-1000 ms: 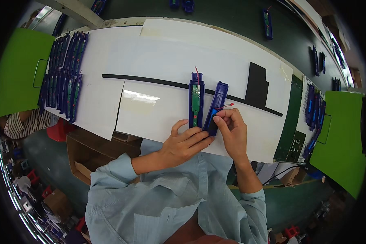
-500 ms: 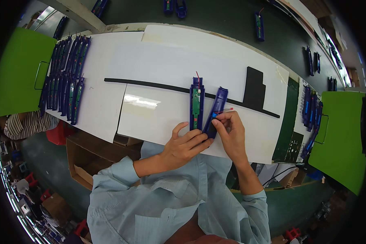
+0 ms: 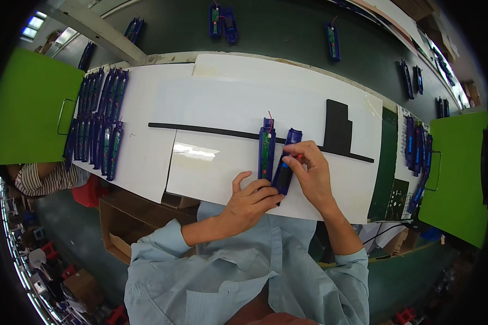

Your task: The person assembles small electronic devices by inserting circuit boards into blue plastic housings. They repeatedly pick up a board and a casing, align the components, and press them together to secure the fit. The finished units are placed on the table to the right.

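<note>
Two long dark-blue plastic housing halves lie side by side before me. The left housing half holds a narrow green circuit board, with a thin red wire rising from its far end. The right housing half leans rightward at its far end and has a bright-blue part inside, mostly covered by fingers. My left hand is closed over the near ends of both halves, thumb sticking out to the left. My right hand pinches a red wire lead over the right half; its exact hold is partly hidden.
A black strip crosses the white work surface, joining a black stepped block. Several filled housings stand in rows at left, more at right. Green panels flank the bench. Beyond runs a dark conveyor carrying housings.
The view has shifted a little. The red lead stuck out past my right fingers before; now its red end shows between them, with those fingers bent lower. My left hand keeps its hold.
</note>
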The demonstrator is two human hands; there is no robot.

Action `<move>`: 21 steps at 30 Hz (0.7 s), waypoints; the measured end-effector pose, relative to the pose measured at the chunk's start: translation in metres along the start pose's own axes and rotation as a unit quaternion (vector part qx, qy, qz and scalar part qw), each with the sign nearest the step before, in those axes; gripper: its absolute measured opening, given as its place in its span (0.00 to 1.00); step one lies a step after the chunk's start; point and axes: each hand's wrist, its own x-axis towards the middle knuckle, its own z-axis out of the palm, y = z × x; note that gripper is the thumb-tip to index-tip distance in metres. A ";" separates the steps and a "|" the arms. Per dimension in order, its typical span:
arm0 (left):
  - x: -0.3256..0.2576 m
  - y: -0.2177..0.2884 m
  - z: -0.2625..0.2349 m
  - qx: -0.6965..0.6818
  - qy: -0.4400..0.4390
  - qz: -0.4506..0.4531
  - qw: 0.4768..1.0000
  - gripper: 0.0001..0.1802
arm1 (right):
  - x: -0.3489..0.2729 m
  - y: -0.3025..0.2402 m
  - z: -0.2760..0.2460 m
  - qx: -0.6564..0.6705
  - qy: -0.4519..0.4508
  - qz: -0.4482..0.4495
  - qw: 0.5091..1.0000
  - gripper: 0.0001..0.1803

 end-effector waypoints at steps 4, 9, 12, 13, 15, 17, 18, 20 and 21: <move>0.004 -0.004 -0.007 0.005 -0.002 -0.005 1.000 0.14 | 0.002 0.002 -0.001 0.111 -0.007 0.043 0.993 0.18; 0.012 0.001 -0.023 -0.027 -0.016 -0.026 0.999 0.19 | 0.002 -0.005 -0.001 0.119 0.001 0.094 0.988 0.22; 0.031 -0.008 -0.031 0.013 0.054 -0.054 0.997 0.17 | 0.002 -0.007 0.002 0.071 0.012 0.048 0.996 0.25; 0.041 -0.012 -0.033 0.014 0.075 -0.059 0.995 0.17 | 0.001 -0.007 0.004 0.053 0.010 0.037 0.998 0.26; 0.064 -0.017 -0.035 0.016 0.117 -0.066 0.991 0.15 | -0.001 -0.008 0.004 0.017 0.010 0.014 1.000 0.28; 0.075 -0.022 -0.036 0.033 0.115 -0.053 0.991 0.13 | -0.001 -0.011 0.005 0.012 0.009 0.016 1.000 0.25; 0.078 -0.023 -0.036 0.041 0.106 -0.045 0.993 0.13 | -0.002 -0.012 0.005 0.008 0.010 0.018 1.000 0.23; 0.081 -0.025 -0.035 0.045 0.095 -0.035 0.994 0.11 | -0.002 -0.011 0.006 0.003 0.008 0.003 1.000 0.17; 0.079 -0.027 -0.035 0.040 0.093 -0.036 0.994 0.11 | -0.003 -0.011 0.006 0.001 0.006 -0.003 1.000 0.14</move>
